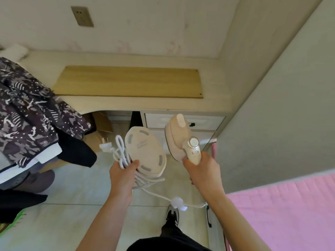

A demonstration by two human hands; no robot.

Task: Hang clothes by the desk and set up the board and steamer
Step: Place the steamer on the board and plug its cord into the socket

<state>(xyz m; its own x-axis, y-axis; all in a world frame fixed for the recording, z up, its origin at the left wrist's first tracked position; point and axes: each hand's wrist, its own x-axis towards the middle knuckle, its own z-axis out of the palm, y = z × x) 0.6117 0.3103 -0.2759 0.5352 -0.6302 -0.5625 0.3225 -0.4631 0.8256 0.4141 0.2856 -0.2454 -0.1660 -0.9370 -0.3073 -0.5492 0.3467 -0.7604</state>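
Your right hand (201,171) grips one cream handheld steamer (183,138); your left hand (123,175) clutches one oval cream base (145,154) and one coiled white cord (120,153).

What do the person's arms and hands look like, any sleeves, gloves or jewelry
Both forearms are bare up to the frame edge, with no sleeves showing. The left hand and right hand wear no gloves, and no rings, watch or bracelet are visible.

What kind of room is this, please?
Probably a bedroom or dorm room at home: a built-in desk with drawers stands against the wall, a pink bed cover lies at the right, and clothes hang at the left.
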